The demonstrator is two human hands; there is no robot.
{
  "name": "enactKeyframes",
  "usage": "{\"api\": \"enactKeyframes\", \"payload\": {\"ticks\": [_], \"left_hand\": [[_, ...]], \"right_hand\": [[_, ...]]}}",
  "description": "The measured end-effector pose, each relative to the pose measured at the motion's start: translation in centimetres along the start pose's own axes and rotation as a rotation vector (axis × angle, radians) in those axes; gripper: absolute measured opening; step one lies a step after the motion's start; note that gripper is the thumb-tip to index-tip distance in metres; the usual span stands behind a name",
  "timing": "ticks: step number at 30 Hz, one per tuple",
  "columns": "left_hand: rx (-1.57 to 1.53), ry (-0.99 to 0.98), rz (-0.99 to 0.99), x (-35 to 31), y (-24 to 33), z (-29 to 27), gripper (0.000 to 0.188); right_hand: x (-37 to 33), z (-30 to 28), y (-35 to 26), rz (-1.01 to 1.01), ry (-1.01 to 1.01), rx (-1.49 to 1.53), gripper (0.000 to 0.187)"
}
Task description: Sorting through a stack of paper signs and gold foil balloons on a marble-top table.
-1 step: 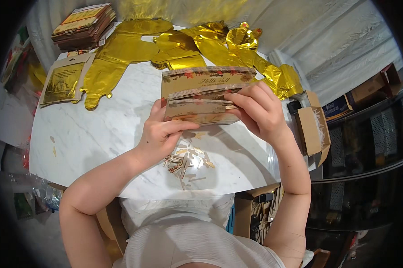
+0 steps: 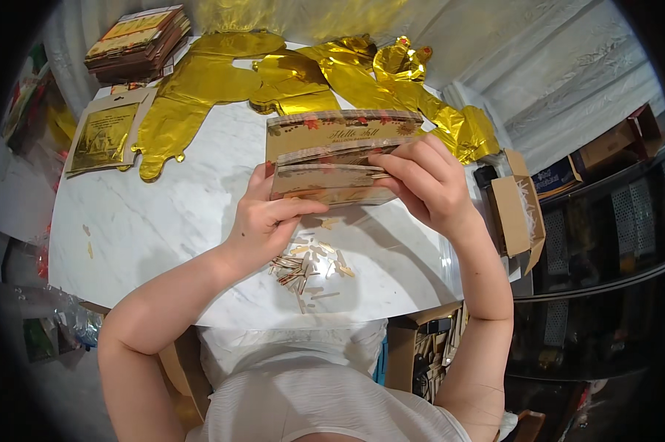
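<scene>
Both hands hold a stack of tan printed cards (image 2: 332,158) above a white marble table (image 2: 163,214). My left hand (image 2: 270,217) grips the stack's lower left corner from below. My right hand (image 2: 424,180) pinches the right side, its fingers parting the cards so the top ones fan away. Under the stack lies a small heap of gold and tan confetti strips (image 2: 306,267).
Gold foil balloons (image 2: 303,74) lie flat across the table's far side. A clear packet with gold foil (image 2: 104,136) sits at the left, a pile of packets (image 2: 137,40) behind it. An open cardboard box (image 2: 516,214) stands right of the table, beside dark shelving (image 2: 605,221).
</scene>
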State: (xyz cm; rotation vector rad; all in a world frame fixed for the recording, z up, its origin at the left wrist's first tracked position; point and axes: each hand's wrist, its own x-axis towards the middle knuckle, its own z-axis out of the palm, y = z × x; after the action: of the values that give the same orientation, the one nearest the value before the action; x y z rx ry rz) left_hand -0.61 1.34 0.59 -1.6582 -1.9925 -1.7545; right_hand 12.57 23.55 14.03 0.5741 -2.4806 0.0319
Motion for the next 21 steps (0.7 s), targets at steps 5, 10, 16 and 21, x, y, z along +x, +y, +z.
{"api": "enactKeyframes", "payload": {"ticks": [5,10,16,21], "left_hand": [[0.007,0.000,0.006,0.0,-0.3,0.0,0.046],[-0.027,-0.006,-0.016,0.0,-0.2,0.1,0.046],[-0.011,-0.014,-0.018,-0.1,-0.5,0.1,0.047],[-0.026,0.003,-0.013,-0.1,-0.3,0.2,0.048]], "right_hand": [[0.0,-0.2,0.0,0.026,0.001,0.018,0.031],[-1.4,0.5,-0.3,-0.096,0.227,-0.016,0.040],[-1.3,1.6,-0.2,-0.072,0.233,-0.015,0.044],[-1.0,2.0,-0.6,0.009,0.263,-0.032,0.040]]}}
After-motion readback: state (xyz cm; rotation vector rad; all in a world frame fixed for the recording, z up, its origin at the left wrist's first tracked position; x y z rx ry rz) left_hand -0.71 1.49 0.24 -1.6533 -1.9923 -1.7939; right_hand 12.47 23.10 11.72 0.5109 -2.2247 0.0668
